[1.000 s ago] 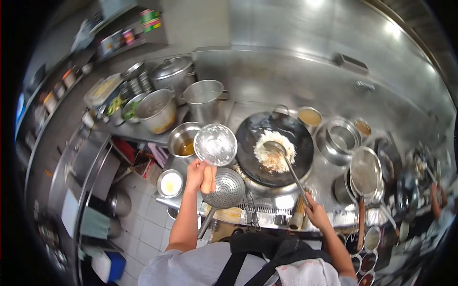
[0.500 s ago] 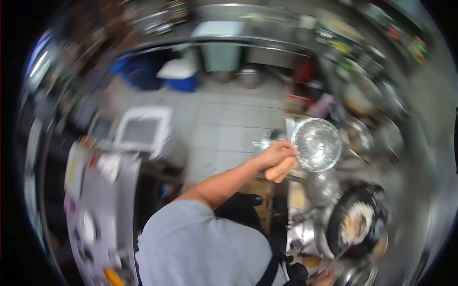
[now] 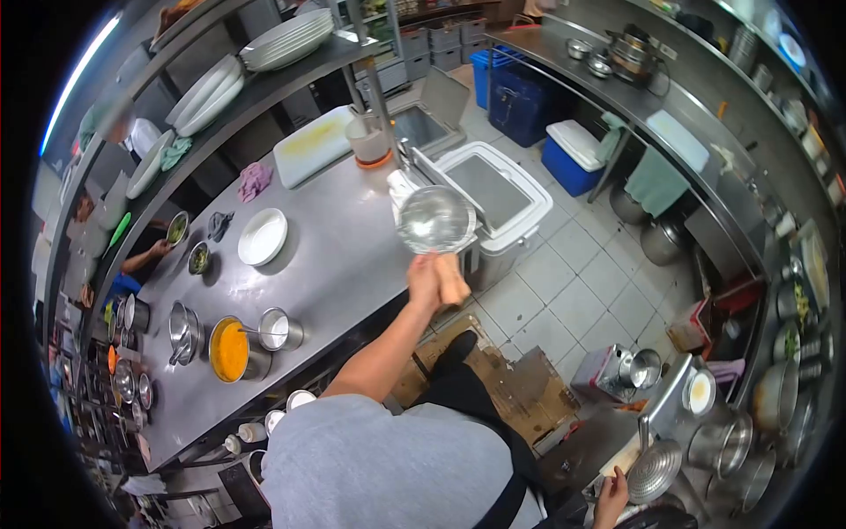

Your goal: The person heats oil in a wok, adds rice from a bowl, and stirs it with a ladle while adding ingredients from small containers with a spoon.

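Note:
My left hand (image 3: 425, 280) is closed on the near edge of a shiny round metal bowl (image 3: 435, 219), held out over the front edge of the steel table. A pale tan shape (image 3: 453, 280) shows against the fist; I cannot make out what it is. At the lower right, my right hand (image 3: 610, 499) is partly cut off by the frame, its visible fingers apart with no tool showing in them. It is close to a perforated metal ladle (image 3: 657, 472) on the cooking side.
The steel table (image 3: 339, 251) bears a white bowl (image 3: 263, 236), a pot of orange sauce (image 3: 231, 351) and a cutting board (image 3: 315, 145). A white bin (image 3: 502, 189) stands beyond its end. Cardboard (image 3: 524, 397) lies on the floor. Across the table, another person's hand (image 3: 160, 249) holds a small bowl.
The view has swung left, from the stove to the steel table. My left hand has carried the bowl along. The utensil handle earlier in my right hand no longer shows.

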`<control>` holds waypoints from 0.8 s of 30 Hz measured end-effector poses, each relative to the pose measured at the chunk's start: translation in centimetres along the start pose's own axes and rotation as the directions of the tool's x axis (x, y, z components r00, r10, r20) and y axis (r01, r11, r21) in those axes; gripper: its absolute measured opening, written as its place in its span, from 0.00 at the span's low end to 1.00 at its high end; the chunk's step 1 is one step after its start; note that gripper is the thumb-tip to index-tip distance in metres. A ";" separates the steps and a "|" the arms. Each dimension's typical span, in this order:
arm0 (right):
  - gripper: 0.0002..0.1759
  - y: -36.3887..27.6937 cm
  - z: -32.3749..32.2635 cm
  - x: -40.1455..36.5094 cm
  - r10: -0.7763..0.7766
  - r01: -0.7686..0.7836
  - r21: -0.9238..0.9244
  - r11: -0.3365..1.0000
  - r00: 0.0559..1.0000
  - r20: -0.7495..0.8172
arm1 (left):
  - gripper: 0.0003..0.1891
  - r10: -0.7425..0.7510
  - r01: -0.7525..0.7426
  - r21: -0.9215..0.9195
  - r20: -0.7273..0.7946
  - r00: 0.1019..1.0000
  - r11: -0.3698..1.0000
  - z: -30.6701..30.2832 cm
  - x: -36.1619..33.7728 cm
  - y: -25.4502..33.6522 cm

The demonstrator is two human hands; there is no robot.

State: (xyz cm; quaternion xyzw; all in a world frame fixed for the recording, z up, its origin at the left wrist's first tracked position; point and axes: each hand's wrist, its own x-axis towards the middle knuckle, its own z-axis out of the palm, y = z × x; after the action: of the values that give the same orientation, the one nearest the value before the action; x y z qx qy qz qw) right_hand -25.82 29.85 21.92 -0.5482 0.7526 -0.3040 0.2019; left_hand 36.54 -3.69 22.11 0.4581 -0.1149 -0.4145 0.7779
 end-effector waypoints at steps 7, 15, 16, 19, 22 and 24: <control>0.20 -19.5 10.0 15.5 -0.130 0.164 -0.072 0.984 0.931 0.341 | 0.14 0.104 -0.074 0.125 -0.251 0.962 0.989 -10.9 10.1 7.4; 0.20 -43.9 30.9 26.4 -0.412 0.579 0.041 0.814 0.526 0.744 | 0.23 -0.062 -0.288 0.956 0.292 0.954 0.060 -7.8 20.8 13.4; 0.21 -46.0 33.5 27.4 -0.460 0.637 0.081 0.766 0.457 0.761 | 0.23 -0.052 -0.282 0.957 0.285 0.957 0.067 -6.8 23.0 13.9; 0.21 -53.5 40.6 28.9 -0.570 0.730 0.143 0.668 0.379 0.729 | 0.19 -0.077 -0.356 0.930 0.349 0.934 -0.092 -5.7 28.4 12.6; 0.25 -58.3 48.3 30.1 -0.687 0.776 0.278 0.566 0.258 0.679 | 0.18 -0.177 -0.324 0.907 0.284 0.942 -0.269 -6.0 34.7 8.5; 0.29 -60.2 53.6 30.2 -0.818 0.895 0.249 0.370 0.187 0.544 | 0.13 -0.217 -0.335 0.850 0.266 0.939 -0.406 -5.7 36.0 6.9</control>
State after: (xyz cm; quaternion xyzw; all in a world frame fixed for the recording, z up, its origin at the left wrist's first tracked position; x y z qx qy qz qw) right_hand 40.97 -24.34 24.36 -0.9471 0.2287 -0.1299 0.1840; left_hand 66.13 -25.58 17.35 0.8138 -0.5608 -0.1503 0.0253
